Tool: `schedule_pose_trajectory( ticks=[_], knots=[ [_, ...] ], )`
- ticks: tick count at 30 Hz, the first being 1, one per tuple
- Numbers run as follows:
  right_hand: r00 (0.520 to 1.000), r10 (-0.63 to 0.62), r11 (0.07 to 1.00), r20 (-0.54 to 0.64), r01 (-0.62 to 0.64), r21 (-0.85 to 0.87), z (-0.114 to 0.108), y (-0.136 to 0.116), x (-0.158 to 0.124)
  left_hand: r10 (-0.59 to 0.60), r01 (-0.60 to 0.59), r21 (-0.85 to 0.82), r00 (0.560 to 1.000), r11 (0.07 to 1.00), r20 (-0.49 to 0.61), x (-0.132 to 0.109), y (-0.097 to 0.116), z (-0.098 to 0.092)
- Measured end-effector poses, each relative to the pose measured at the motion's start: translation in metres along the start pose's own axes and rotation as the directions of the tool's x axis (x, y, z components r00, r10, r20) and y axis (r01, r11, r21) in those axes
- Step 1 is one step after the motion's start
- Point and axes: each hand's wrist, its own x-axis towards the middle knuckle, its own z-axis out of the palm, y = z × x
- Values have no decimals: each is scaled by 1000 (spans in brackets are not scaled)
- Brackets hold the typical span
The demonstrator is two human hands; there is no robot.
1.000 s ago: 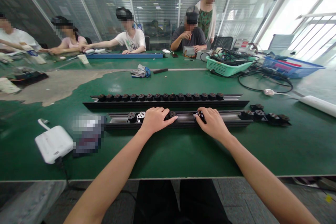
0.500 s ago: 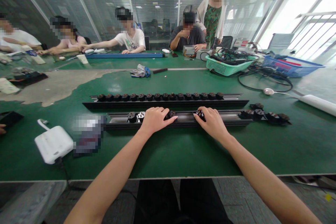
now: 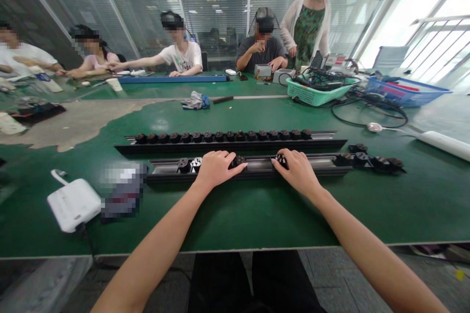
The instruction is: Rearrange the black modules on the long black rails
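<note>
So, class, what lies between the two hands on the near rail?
In the head view: a bare stretch of rail, ending in one black socket by the left hand and a second socket by the right hand.

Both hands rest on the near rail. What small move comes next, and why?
Probably slide the right socket, under the right hand, leftward toward the left socket at the left hand: bare near rail shows between them, while the far rail holds sockets close-packed.

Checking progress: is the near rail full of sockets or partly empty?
Partly empty. The near rail shows bare channel between the left hand and right hand, and beyond it.
</note>
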Motion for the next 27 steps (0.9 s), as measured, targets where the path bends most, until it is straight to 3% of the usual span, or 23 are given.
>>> schedule_pose_trajectory(
  ticks=[27],
  knots=[
    [999, 37, 999, -6, -37, -23, -3, 4, 1, -4, 4, -6, 1000, 1000, -10, 0, 0, 1]
  ],
)
